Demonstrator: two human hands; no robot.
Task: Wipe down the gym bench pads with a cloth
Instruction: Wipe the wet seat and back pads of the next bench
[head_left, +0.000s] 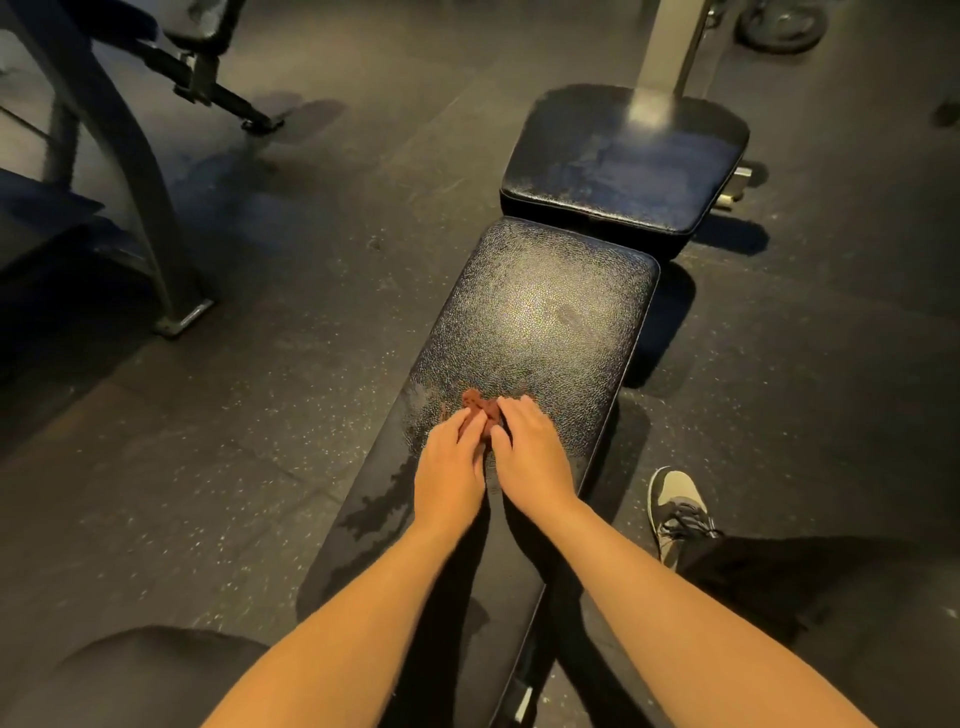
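Plain rust-brown cloth (479, 406). Black long desk pad (545, 322) w/ fine pebbled grain, darker blotches nr left edge. Black seat pad (623, 171), bluish mottling. Dark grey floor (234, 441), pale flecks. Black & grey shoe (678, 506), pale toe. Grey-blue machine frame (140, 171).

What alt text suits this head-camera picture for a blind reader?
A left hand and right hand hold a bunched reddish-brown cloth against a long black bench pad. A shorter seat pad lies beyond; a sneaker stands at right.
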